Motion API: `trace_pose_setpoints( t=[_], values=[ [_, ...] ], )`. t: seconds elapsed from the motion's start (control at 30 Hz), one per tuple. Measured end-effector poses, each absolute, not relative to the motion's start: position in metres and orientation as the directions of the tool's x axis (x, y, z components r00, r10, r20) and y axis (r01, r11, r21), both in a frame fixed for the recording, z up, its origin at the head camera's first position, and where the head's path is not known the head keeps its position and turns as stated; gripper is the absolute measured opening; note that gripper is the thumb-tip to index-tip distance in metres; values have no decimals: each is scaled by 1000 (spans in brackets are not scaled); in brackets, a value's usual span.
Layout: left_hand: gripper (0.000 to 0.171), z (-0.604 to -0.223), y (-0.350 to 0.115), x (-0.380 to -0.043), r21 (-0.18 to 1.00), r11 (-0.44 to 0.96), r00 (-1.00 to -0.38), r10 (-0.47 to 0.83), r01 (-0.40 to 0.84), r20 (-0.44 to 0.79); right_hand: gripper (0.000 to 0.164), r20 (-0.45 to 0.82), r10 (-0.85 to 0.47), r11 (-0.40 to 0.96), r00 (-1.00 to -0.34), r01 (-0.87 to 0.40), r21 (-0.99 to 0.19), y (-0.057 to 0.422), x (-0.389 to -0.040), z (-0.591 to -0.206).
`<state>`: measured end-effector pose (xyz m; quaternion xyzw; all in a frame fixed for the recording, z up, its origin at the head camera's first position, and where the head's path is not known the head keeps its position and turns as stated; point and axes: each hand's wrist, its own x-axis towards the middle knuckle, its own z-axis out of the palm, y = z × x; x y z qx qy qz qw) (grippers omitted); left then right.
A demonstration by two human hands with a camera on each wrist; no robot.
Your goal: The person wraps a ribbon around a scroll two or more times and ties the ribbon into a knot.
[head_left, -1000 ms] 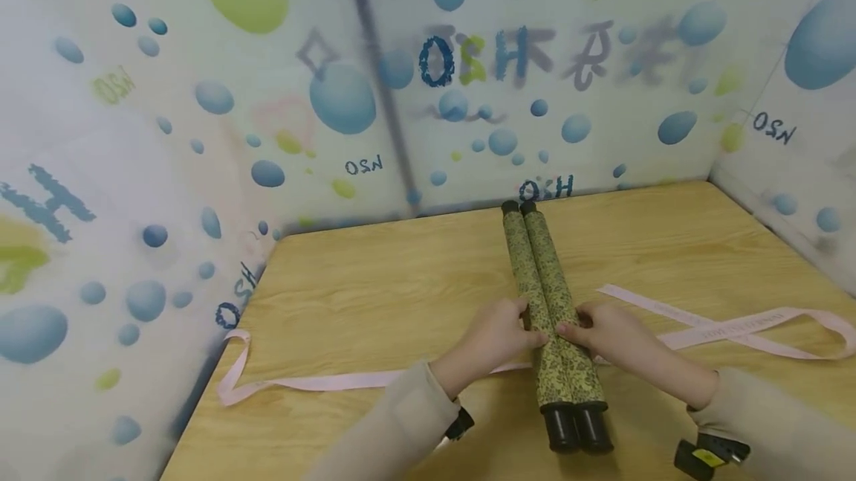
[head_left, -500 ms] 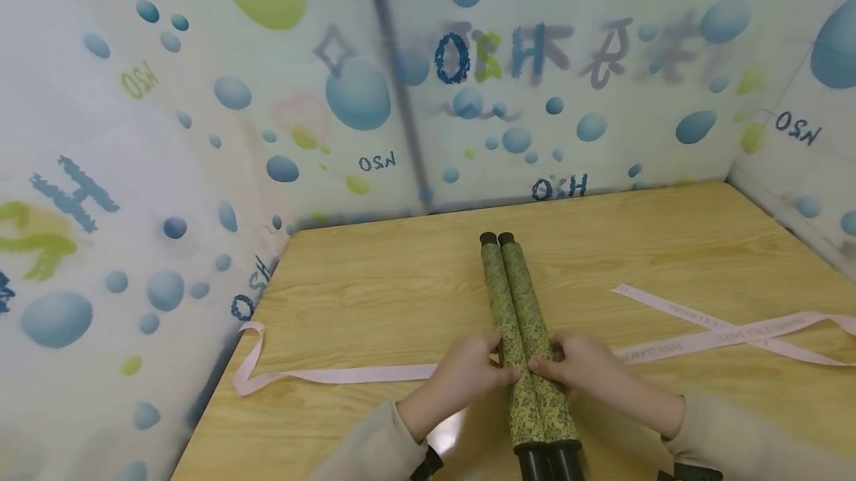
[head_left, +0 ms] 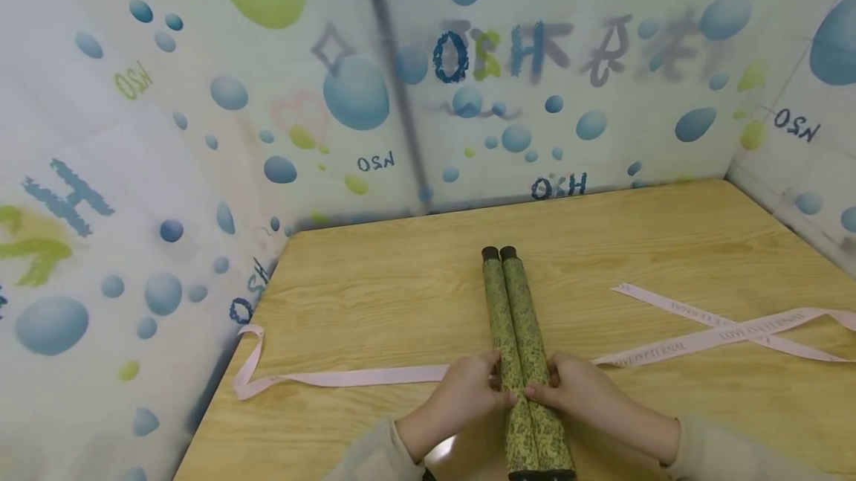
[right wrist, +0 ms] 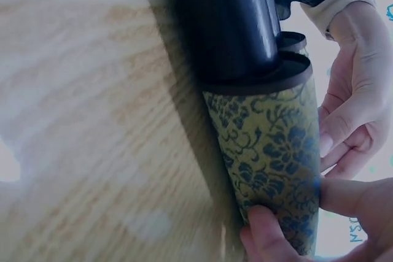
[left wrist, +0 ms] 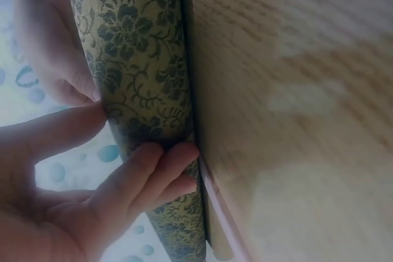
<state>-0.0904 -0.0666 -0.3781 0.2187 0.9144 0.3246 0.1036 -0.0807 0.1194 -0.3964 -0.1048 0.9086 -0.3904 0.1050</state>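
Note:
A scroll (head_left: pixel 500 317) rolled up from both ends lies lengthwise as two side-by-side rolls in yellow-green floral brocade. Black knobs (right wrist: pixel 236 29) cap its ends, large in the right wrist view. From the left side my left hand (head_left: pixel 468 395) grips it near the lower part, thumb on top and fingers around the outer side. My right hand (head_left: pixel 582 392) holds the other roll the same way, its thumb close to the left one. Passing under the scroll is a pink ribbon (head_left: pixel 364 377), printed with lettering on its right stretch.
The wooden table (head_left: pixel 388 280) fills the lower view. Right of the scroll the ribbon crosses over itself and runs toward the view's edge; on the left it ends in a bent fold. A wall (head_left: pixel 414 146) with printed bubbles encloses the table's back and sides.
Both hands have drawn the scroll toward the body and left; its far end now sits away from the back wall and its near knobs mostly leave the head view. The camera view shifted slightly.

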Motion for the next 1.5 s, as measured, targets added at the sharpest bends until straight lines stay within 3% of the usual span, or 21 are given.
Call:
trace_pose_setpoints(
  t=[0.4,0.5,0.67,0.8,1.0,1.3,1.5],
  values=[
    [25,-374,-69,-88,512,786,-875,468,346,-126,41,-72,-277,763,-958,-174,-623,116,-79,-400],
    [34,-371,-73,-89,456,818,-874,460,349,-156,40,-88,-308,753,-947,-186,-631,119,-81,-398],
    [34,-369,-81,-93,280,876,-901,428,393,-75,46,-89,-327,775,-941,-213,-595,138,-90,-392],
    [14,-375,-85,-100,65,881,-883,464,469,75,33,87,-346,850,-934,-352,-393,159,-98,-393],
    [12,-390,-86,-107,-178,846,-852,520,503,60,22,203,-430,855,-880,-469,-221,176,-101,-405],
    [11,-392,-88,-109,-199,817,-828,559,541,43,21,263,-445,864,-856,-488,-126,183,-103,-414],
    [24,-392,-90,-115,20,850,-850,526,527,20,16,130,-377,874,-917,-399,-279,183,-104,-405]
  ],
)
